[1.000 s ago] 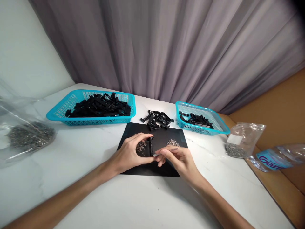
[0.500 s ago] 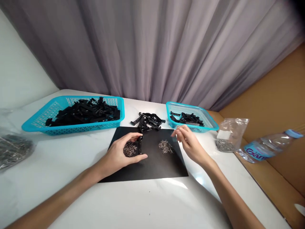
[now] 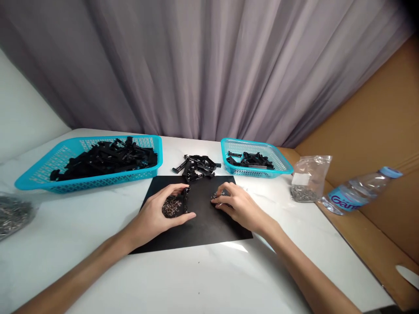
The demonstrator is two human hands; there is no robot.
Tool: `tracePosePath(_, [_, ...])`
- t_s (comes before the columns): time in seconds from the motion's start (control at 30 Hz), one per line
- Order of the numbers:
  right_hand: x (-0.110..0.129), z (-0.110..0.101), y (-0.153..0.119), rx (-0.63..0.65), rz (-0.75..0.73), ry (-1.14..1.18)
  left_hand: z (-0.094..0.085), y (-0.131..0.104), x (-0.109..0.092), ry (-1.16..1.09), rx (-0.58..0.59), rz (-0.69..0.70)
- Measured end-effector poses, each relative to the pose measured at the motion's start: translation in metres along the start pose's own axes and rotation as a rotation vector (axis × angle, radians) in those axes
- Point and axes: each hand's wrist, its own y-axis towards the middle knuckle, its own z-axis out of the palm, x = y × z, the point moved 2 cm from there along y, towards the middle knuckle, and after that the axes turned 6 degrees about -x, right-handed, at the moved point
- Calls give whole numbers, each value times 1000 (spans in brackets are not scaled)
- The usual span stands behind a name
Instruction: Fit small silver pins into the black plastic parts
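Note:
Between thumb and fingers, my left hand point(image 3: 160, 210) holds a narrow black plastic part point(image 3: 186, 200) upright over the black mat point(image 3: 203, 226). A pile of small metal pieces point(image 3: 172, 206) shows inside the curve of that hand. My right hand point(image 3: 237, 204) reaches down onto the other metal pile point(image 3: 216, 195), its fingertips bent together and touching the pieces. Whatever those fingertips pinch is too small to make out. Several black parts point(image 3: 196, 166) lie heaped just behind the mat.
A large blue basket point(image 3: 108, 178) of black parts stands at the left, a smaller one point(image 3: 258, 171) at the right. Clear bags of metal pieces lie at the far left point(image 3: 15, 216) and right point(image 3: 306, 185), with a water bottle point(image 3: 356, 192) beside the right one.
My right hand has moved left and down from the mat's right edge onto the right metal pile. My left hand still holds the black part. The view has shifted slightly.

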Motion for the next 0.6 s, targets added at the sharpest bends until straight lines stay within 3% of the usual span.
tracePosePath(0.17, [-7, 10, 7, -137, 82, 217, 2, 0, 1, 26, 12, 31])
tracePosePath(0.33, [-21, 1, 10, -288, 289, 403, 2, -1, 0, 42, 21, 33])
tracePosePath(0.43, [-27, -9, 10, -275, 377, 460, 0, 0, 0, 43, 8, 30])
tracePosePath(0.6, [-29, -19, 9, -179, 382, 449, 0, 0, -1, 42, 22, 25])
